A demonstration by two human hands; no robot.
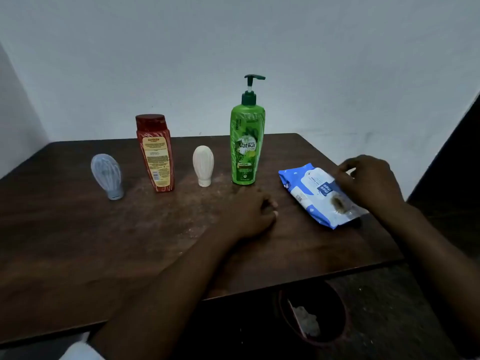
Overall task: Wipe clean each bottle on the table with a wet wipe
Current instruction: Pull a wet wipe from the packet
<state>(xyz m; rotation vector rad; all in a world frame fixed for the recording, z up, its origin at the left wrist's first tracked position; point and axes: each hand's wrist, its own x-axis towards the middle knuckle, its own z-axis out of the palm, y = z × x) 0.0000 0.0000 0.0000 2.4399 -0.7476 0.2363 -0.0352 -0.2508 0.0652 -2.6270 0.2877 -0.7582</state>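
R hand (370, 181) on wipes pack (320, 194)

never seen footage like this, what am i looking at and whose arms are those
There is no robot here. One camera worn on a person's head looks forward and down, so both arms are that person's own. On the dark wooden table stand four bottles: a pale blue tube bottle, a red bottle, a white tube bottle and a green pump bottle. The right hand reaches onto a blue pack of wet wipes. The left hand rests on the table, loosely curled, holding nothing. A bin sits below.
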